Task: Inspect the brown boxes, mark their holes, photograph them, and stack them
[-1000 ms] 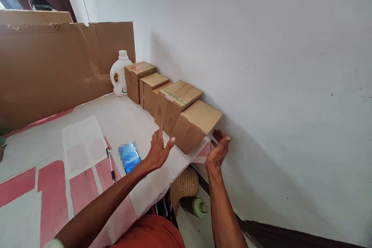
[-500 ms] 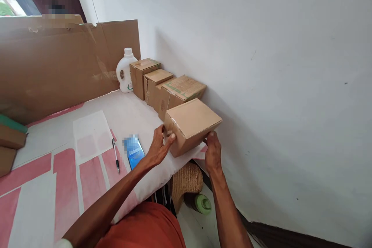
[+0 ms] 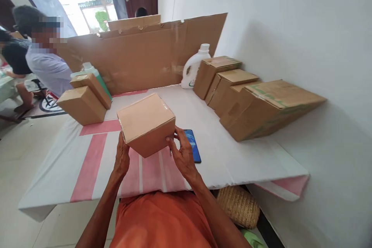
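Observation:
A plain brown cardboard box is held tilted above the middle of the table. My left hand grips its left side. On its right side, my right hand presses with thumb and fingers. Partly behind that hand, a phone with a blue screen lies on the pink and white tablecloth. The box and my hands cover much of the cloth in front of me; the sheet of paper is hidden behind them.
Several cardboard boxes stand in a row along the right wall, a white jug behind them. At the left are two boxes beside a green bottle. A cardboard sheet closes off the back; a seated person is beyond.
The box has moved from beside the row at the right wall to the left, over the table's middle, held in both hands. The view has turned left.

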Tool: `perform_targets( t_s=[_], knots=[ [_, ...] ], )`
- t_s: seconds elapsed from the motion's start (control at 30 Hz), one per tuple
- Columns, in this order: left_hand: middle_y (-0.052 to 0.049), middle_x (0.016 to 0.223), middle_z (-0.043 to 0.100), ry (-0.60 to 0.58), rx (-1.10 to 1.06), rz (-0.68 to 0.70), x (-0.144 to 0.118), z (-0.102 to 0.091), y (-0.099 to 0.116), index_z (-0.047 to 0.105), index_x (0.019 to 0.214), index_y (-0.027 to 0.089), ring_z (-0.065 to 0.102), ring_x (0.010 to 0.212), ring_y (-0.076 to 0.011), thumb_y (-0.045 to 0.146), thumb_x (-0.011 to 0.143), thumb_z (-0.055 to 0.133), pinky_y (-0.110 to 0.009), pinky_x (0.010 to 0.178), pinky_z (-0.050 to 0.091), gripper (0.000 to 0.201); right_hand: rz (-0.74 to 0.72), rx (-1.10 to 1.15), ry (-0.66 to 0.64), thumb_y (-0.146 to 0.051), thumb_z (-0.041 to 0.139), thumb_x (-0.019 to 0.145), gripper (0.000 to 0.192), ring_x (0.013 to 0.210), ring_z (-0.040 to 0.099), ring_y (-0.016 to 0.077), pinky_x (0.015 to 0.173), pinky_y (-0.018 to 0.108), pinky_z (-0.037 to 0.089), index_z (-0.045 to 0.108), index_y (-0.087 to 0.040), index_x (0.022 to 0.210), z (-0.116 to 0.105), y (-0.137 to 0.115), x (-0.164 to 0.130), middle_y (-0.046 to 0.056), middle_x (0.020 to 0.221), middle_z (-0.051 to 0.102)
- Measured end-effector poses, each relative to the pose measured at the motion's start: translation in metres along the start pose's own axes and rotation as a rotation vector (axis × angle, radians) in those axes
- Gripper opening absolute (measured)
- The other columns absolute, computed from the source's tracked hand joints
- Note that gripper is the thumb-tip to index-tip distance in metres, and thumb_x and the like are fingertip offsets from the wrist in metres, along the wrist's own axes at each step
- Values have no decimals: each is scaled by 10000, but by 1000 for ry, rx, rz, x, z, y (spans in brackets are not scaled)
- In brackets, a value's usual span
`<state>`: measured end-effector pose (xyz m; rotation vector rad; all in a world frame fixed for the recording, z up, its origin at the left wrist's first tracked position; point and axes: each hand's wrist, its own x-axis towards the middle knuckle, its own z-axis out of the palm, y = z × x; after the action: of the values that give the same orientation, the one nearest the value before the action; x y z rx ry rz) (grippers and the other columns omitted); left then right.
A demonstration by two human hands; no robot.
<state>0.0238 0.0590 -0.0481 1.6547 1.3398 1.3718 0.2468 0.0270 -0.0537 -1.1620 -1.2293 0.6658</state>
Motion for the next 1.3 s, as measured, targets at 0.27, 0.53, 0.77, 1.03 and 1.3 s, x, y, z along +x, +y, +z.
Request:
perform_targets(
  t_s=[0.27, 0.53, 0.77, 1.03, 1.3],
  knots=[
    [-186, 1472, 674, -15, -15, -149, -17, -14, -62, 639, 1467, 206, 557, 1479, -361, 820, 991, 433, -577, 1264, 400, 803, 237, 138, -161, -597, 658, 1005, 708, 1422, 626, 313, 1192, 540, 509, 519, -240, 1600, 24, 66, -30, 174, 1616, 578],
    [-141, 1271, 768, -108, 39, -218, -18, -27, -44, 709, 1359, 206, 729, 1111, -302, 739, 1009, 511, -462, 960, 597, 668, 200, -43, -140, -566, 560, 1051, 453, 1044, 734, 277, 923, 420, 573, 771, -198, 1208, 13, 56, -23, 115, 1167, 799],
    [-29, 942, 687, 37, 122, -188, -47, -39, 6, 521, 1605, 240, 673, 806, -179, 663, 1011, 593, -287, 723, 563, 732, 294, 16, -111, -693, 574, 1011, 672, 1101, 738, 292, 912, 423, 605, 696, -183, 1432, 11, 39, -14, 136, 1237, 801],
    [-102, 1109, 735, 16, 150, -189, -53, -40, -12, 573, 1569, 205, 698, 914, -221, 705, 1057, 433, -347, 803, 585, 730, 330, 125, -218, -735, 532, 1023, 670, 1364, 652, 332, 962, 482, 646, 699, -262, 1467, 11, 44, -21, 115, 1570, 652],
    [-169, 1579, 598, 13, 98, -36, -50, -50, 15, 520, 1609, 233, 624, 1392, -365, 781, 944, 590, -459, 1098, 551, 865, 236, 69, -257, -702, 556, 1033, 604, 678, 710, 201, 683, 367, 618, 742, -205, 1321, -5, -1, -21, 40, 871, 773]
  ],
)
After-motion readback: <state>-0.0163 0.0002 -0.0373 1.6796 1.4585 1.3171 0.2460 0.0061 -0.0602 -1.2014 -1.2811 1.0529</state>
